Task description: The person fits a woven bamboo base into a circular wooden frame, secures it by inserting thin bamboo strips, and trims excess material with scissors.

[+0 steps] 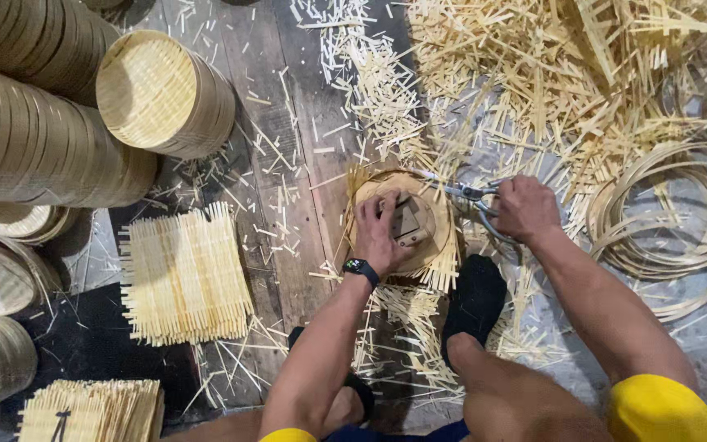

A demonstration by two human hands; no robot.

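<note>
My left hand presses a small wooden block down on a round woven bamboo mat that lies on the floor between my feet. A black watch sits on that wrist. My right hand grips metal shears whose blades reach the mat's far edge, where loose strip ends stick out. A foot in a black sock rests beside the mat.
A stack of square woven bamboo mats lies to the left, another at the bottom left. Stacked round bamboo steamer rings fill the upper left. Cut bamboo strips litter the top. Bamboo hoops lie at right.
</note>
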